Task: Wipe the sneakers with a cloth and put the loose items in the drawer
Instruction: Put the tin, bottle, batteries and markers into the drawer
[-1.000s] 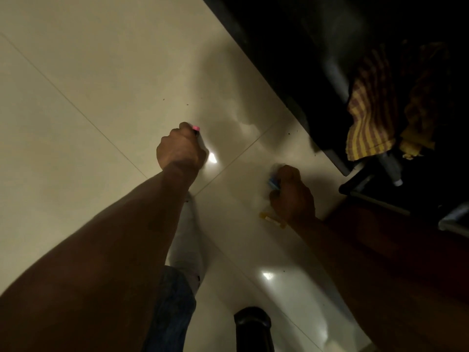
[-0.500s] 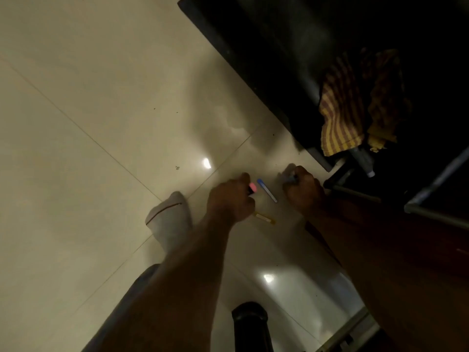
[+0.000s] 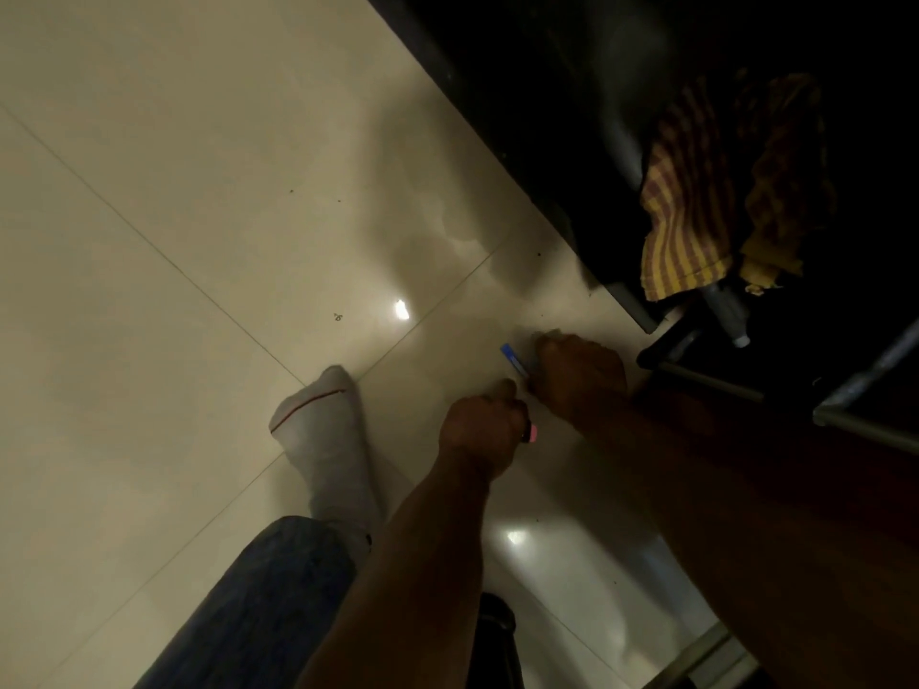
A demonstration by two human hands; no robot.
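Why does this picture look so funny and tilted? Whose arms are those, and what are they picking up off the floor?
The camera sits on a person's head and looks down, so you see their own two arms reaching to the floor. That is why it looks tilted.

The left hand is curled into a fist round something with a pink tip, maybe a marker; most of it is hidden. The right hand is down on the tiled floor, with its fingers on a blue pen.

You can also see the person's foot in a white sock and a leg in jeans. At the top right, in the dark, a yellow striped cloth hangs over black furniture. It is too dark to see more there.
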